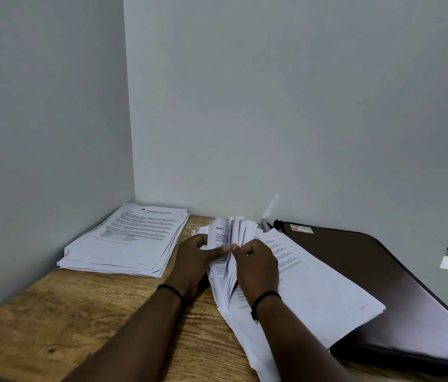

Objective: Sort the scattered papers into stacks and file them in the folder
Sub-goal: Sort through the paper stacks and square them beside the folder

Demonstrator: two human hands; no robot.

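Both hands grip the loose sheaf of papers (231, 244) at mid-desk: left hand (198, 257) pinches raised sheets with thumb across the front, right hand (256, 260) curls fingers round the edges from the other side, thumbs almost touching. Forearms come in from the bottom edge, a black band on each wrist. The sheaf fans upright at the top; its lower sheets lie flat, spilling right onto the dark folder (382, 271), which lies closed on the desk's right side. One raised sheet reads "Section 1"; the body text is too blurred to read. Sorted stack (126, 238) sits in the left corner against the wall, heading illegible. Folder has a small red-and-white label (301, 229), unreadable. Wooden desk (79, 321) cut off at the bottom. Something bright at the right edge, cropped, can't identify.
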